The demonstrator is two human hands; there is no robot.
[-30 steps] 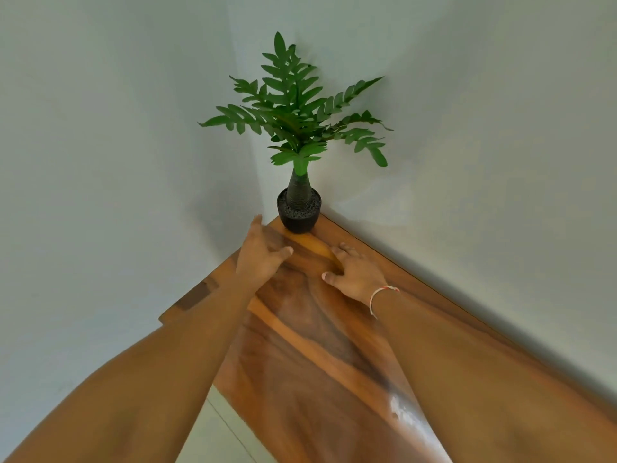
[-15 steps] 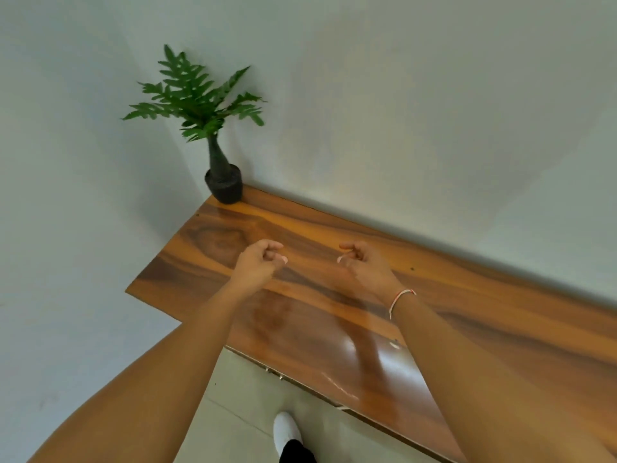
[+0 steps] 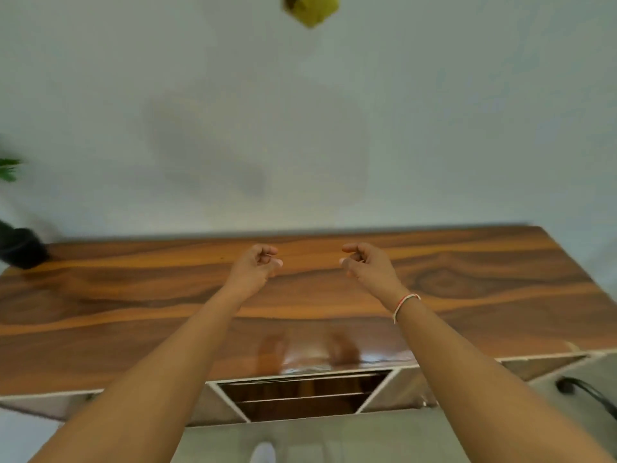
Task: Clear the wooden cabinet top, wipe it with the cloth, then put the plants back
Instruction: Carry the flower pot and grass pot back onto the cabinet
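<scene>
The wooden cabinet top point(image 3: 467, 295) stretches across the view, glossy with dark grain. A potted plant in a black pot point(image 3: 20, 247) stands at its far left corner, mostly cut off by the frame edge, with a few green leaves point(image 3: 8, 168) showing above. My left hand point(image 3: 255, 267) and my right hand point(image 3: 365, 264) hover side by side above the middle of the top, fingers loosely curled, nothing in either. No cloth is in view.
A pale wall rises behind the cabinet. A yellow-green object point(image 3: 310, 8) hangs at the top edge. Below the front edge are slatted cabinet fronts point(image 3: 300, 392). A black cable point(image 3: 587, 392) lies on the floor at the right, and a white shoe tip point(image 3: 263, 452) shows below.
The view has swung right, sliding the plant from centre to the far left edge. Both hands left the corner by the pot and now hover, curled, over the middle of the top.
</scene>
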